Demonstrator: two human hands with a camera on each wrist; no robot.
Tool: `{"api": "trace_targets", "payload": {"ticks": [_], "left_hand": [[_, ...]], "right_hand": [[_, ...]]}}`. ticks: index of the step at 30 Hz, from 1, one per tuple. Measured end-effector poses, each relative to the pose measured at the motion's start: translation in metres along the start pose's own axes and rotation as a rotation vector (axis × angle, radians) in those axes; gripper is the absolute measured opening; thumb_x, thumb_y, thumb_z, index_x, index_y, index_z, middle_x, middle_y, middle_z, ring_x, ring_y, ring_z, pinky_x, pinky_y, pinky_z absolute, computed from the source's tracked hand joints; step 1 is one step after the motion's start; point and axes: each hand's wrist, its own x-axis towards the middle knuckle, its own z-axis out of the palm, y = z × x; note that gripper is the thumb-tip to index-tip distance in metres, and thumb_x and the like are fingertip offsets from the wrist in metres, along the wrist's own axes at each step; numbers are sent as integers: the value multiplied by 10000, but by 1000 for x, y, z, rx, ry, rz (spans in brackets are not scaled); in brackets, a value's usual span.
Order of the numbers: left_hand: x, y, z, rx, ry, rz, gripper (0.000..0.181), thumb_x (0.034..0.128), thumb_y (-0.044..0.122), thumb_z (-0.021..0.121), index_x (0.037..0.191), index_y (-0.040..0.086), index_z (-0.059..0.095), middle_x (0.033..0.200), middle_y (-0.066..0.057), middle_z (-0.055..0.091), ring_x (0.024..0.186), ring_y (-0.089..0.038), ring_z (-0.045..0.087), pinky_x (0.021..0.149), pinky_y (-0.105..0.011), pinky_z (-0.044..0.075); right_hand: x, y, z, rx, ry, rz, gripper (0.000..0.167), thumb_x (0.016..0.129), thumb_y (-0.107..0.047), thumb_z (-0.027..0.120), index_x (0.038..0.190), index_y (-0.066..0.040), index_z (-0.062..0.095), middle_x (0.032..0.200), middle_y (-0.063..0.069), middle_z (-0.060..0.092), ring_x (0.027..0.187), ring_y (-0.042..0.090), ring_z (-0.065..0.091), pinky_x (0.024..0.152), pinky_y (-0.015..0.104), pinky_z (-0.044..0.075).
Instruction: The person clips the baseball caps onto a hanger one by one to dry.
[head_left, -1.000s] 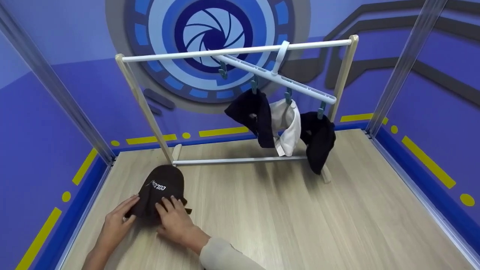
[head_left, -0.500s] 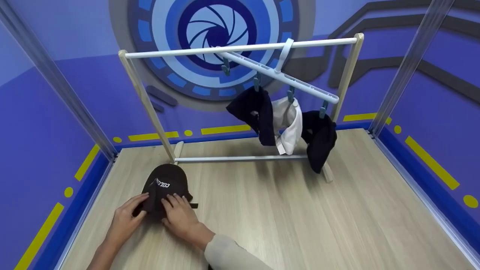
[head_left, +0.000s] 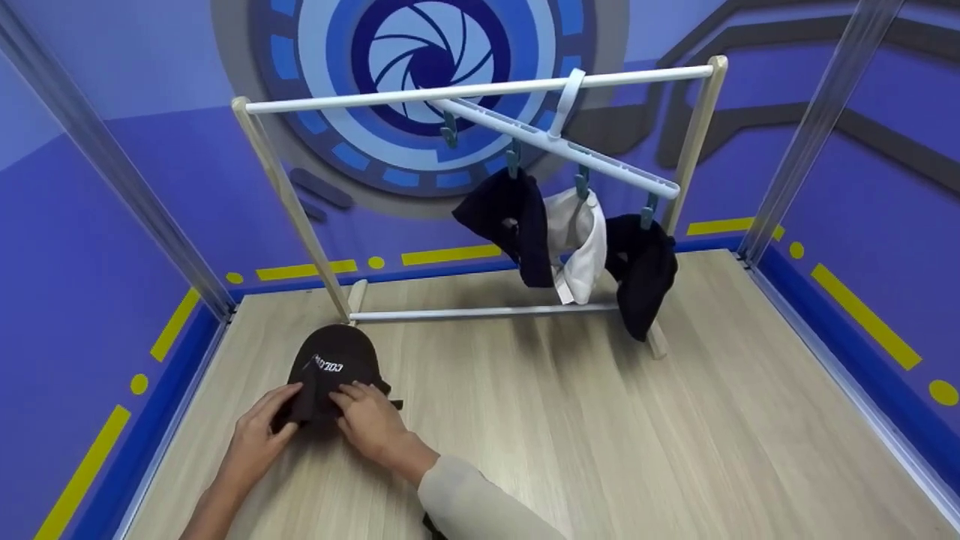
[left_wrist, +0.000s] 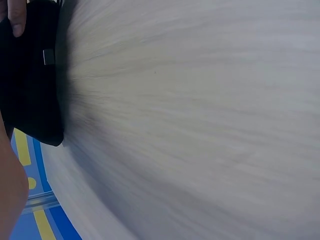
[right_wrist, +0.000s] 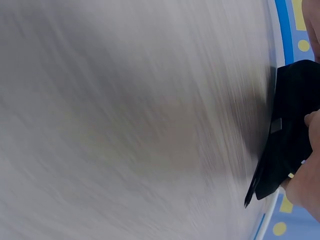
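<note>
A dark baseball cap (head_left: 334, 360) with white lettering rests on the wooden table at the left, before the rack's left foot. My left hand (head_left: 259, 431) grips its left side, fingers on top and thumb lower down. At its near right side my right hand (head_left: 375, 424) holds the cap, fingers over the fabric and thumb by the lower edge. A short strap sticks out at the cap's right. Both wrist views show the black cap low against the tabletop, with a small metal buckle (left_wrist: 48, 56) on its edge in the left one.
Behind stands a drying rack (head_left: 289, 202) with a white top bar. A white clip hanger (head_left: 551, 142) hangs from it at a slant. Its clips hold a black cap (head_left: 517, 225), a white cap (head_left: 581, 247) and another black cap (head_left: 645, 274). The leftmost clip (head_left: 448, 131) holds nothing.
Both hands and the cap have shifted slightly to the right across the table. My hands keep their hold on it. The hanging caps stay in place.
</note>
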Motion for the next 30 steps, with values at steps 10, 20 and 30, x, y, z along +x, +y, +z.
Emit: {"api": "trace_targets", "payload": {"ticks": [10, 20, 30], "left_hand": [[4, 4, 2, 25, -31, 88, 871, 705, -303, 685, 1445, 146, 589, 1493, -141, 527, 1372, -265, 464, 1088, -28, 216], [2, 3, 7, 1, 4, 163, 874, 658, -386, 601, 1406, 65, 603, 1475, -163, 537, 1453, 17, 295, 1152, -100, 211], [-2, 2, 11, 0, 2, 122, 853, 665, -391, 589, 1392, 55, 607, 1484, -159, 534, 1462, -32, 326, 1157, -96, 190]], "right_hand": [[1, 7, -4, 21, 57, -53, 371, 1023, -206, 607, 1389, -158, 634, 1422, 17, 608, 1335, 173, 548, 1124, 304, 415], [1, 9, -3, 31, 58, -80, 359, 1026, -200, 605, 1379, -146, 641, 1408, 31, 618, 1324, 178, 559, 1126, 289, 408], [0, 11, -2, 81, 39, -73, 365, 1025, -170, 601, 1388, -144, 634, 1419, 40, 610, 1337, 188, 549, 1126, 272, 403]]}}
